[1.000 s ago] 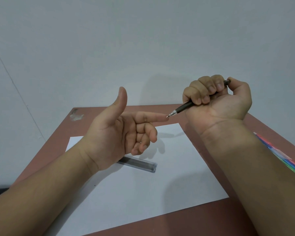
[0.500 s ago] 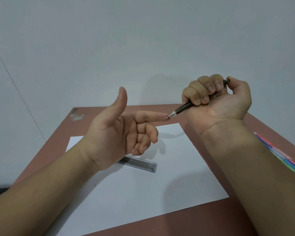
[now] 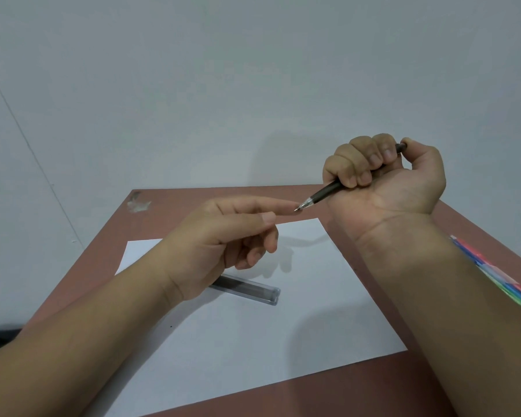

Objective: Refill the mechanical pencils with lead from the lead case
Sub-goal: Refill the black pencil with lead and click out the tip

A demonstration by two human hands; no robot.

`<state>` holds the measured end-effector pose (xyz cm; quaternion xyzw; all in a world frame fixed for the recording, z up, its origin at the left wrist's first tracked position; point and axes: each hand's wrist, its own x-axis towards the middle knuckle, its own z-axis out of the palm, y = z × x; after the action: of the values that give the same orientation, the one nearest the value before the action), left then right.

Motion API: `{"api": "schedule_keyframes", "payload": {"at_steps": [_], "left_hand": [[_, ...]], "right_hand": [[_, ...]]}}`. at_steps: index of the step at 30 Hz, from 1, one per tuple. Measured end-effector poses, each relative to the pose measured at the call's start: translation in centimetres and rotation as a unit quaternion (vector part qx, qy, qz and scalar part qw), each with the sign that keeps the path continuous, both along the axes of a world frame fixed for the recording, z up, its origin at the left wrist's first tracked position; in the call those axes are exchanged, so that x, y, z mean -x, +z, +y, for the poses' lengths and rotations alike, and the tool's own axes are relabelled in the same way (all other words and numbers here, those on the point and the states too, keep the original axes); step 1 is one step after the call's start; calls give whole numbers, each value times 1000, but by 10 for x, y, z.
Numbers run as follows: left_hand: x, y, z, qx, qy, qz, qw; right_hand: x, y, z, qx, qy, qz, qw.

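Head view: right hand point(image 3: 385, 179) fisted round a dark slim mechanical pencil point(image 3: 328, 194), thumb on its cap, metal tip touching the extended index finger of the left hand point(image 3: 220, 236), otherwise empty, remaining fingers loosely curled. Clear plastic lead case point(image 3: 247, 289) lying on white paper sheet point(image 3: 283, 341) on reddish-brown table point(image 3: 109, 236). Probably testing lead feed; coloured pencils point(image 3: 494, 275) at right seemingly untouched.

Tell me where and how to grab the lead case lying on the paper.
Take the lead case across its long narrow sides, near the bare right end. It lies flat on the white paper, and its left end is hidden under the left hand. Probably best to pinch it from above, finger and thumb straddling its width.
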<state>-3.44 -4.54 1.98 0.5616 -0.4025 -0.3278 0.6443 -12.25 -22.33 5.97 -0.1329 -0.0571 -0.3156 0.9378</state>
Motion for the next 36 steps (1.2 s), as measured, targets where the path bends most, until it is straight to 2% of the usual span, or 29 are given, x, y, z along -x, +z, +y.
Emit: {"api": "schedule_keyframes", "payload": {"at_steps": [12,36], "left_hand": [[7,2,-3,3,61,-31,998],[15,6,-6,25,92,-25,995]], "right_hand": [[0,0,3,-3,10,-4,1000],[0,0,7,8,21,-3,1000]]}}
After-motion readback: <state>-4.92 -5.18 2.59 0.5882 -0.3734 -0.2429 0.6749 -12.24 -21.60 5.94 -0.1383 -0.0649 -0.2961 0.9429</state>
